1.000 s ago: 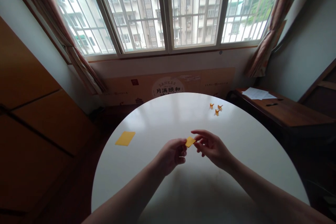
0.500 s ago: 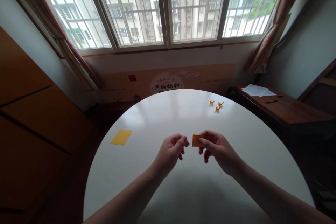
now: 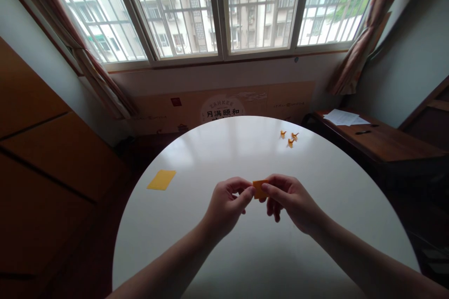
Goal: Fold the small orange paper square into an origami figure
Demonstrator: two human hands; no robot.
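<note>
A small folded square of orange paper (image 3: 258, 189) is held above the middle of the white round table (image 3: 245, 252). My right hand (image 3: 286, 192) pinches its right side between thumb and fingers. At its left edge, the thumb and forefinger of my left hand (image 3: 233, 201) close on the paper too. A flat yellow paper sheet (image 3: 162, 180) lies on the table to the left. Toward the far right of the table stand three small folded paper birds (image 3: 291, 142).
Beyond the table's right edge is a brown wooden desk (image 3: 393, 142) with white papers (image 3: 342, 117) and a dark pen-like object (image 3: 363, 132). An orange-brown cabinet (image 3: 45, 159) stands on the left. Behind the table is a printed board (image 3: 280, 98) beneath the barred window (image 3: 259, 9).
My left hand has come up to the folded paper and now grips its left edge; before, there was a gap. My right hand has shifted the paper slightly left.
</note>
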